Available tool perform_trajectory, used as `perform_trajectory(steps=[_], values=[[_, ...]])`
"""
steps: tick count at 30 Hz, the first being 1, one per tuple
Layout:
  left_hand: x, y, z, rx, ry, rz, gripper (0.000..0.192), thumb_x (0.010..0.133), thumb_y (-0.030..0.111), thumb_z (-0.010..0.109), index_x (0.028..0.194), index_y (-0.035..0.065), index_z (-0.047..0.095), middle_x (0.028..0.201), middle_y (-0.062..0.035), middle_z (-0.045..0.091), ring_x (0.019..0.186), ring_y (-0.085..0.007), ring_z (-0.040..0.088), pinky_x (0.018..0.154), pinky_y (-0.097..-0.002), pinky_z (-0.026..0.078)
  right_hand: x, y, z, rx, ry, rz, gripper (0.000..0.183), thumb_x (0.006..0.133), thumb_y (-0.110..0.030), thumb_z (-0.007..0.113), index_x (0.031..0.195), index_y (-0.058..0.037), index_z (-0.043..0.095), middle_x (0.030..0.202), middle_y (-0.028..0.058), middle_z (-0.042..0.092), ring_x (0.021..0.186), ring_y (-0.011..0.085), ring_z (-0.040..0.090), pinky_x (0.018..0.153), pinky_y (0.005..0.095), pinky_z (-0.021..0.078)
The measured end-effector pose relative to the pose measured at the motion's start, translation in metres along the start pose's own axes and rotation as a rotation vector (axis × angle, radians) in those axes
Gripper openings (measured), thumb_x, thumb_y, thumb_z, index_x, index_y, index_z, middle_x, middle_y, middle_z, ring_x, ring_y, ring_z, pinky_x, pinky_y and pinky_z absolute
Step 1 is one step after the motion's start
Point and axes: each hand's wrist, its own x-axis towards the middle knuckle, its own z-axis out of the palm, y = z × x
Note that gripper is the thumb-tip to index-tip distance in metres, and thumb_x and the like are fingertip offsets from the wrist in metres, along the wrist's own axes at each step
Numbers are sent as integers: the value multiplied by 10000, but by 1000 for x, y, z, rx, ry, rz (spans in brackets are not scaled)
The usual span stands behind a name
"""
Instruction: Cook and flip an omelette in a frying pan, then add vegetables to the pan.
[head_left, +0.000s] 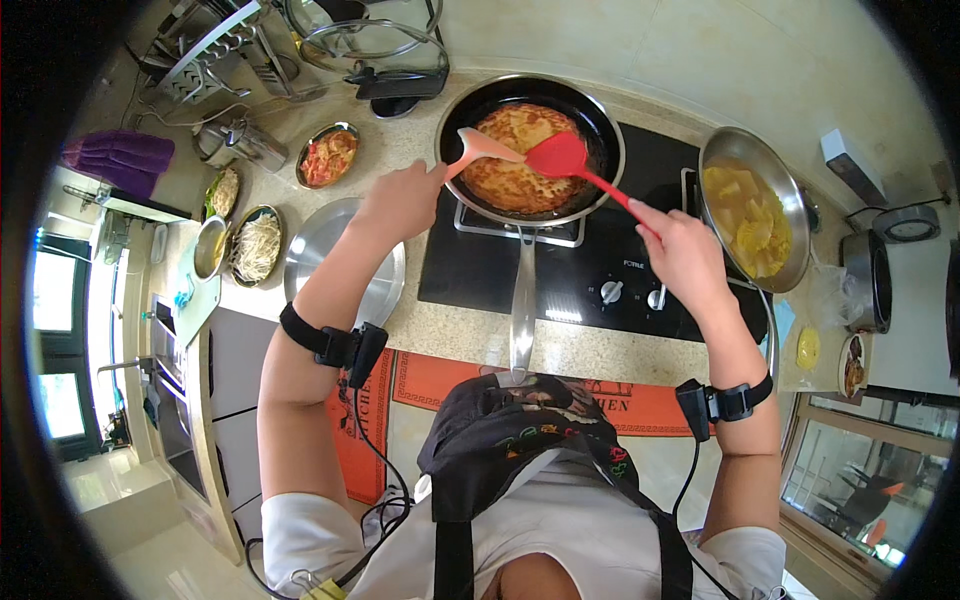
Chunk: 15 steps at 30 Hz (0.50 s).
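A browned round pancake (510, 196) lies in a black-lined frying pan (604, 196) on the gas hob (480, 274). My left hand (403, 196) grips an orange spatula (480, 145), whose flared head is over the pan's left side. In my right hand (681, 255) is the handle of a red spatula (559, 155). Its broad head is above the pancake's right half. The two spatula heads meet or overlap near the pan's middle; whether they touch the pancake I cannot tell. The pan's steel handle (523, 300) points toward me, with neither hand on it.
Right of the pan, a steel pan (796, 259) holds yellow soup. A steel lid (337, 214) lies under my left forearm. Farther left are a tomato dish (328, 159), a bowl of pale shreds (256, 247) and a metal bowl (210, 251). Glass lids (367, 37) stand behind. Cables hang from both arm straps.
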Motion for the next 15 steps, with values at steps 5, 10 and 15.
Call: perform_trajectory(steps=[5, 10, 15], values=[[-4, 5, 4, -35, -83, 40, 211, 859, 125, 511, 1013, 2, 586, 842, -210, 638, 797, -397, 635, 723, -474, 507, -5, -5, 2, -76, -51, -9, 300, 829, -121, 607, 1115, -165, 689, 689, 161, 640, 647, 349, 643, 595, 440, 522], [-10, 6, -8, 43, -205, 88, 295, 940, 180, 443, 1188, 58, 544, 870, -195, 613, 815, -387, 614, 721, -497, 485, 3, 1, -8, -1, -27, -2, 274, 827, -128, 617, 1086, -165, 698, 706, 160, 651, 658, 347, 642, 609, 441, 521], [-8, 2, -29, -126, 12, 13, 378, 940, 218, 471, 1293, 86, 511, 927, -175, 609, 894, -368, 603, 758, -485, 479, -4, 0, -5, 35, 39, 24, 262, 850, -167, 613, 1102, -180, 684, 732, 160, 643, 676, 349, 643, 611, 448, 524]])
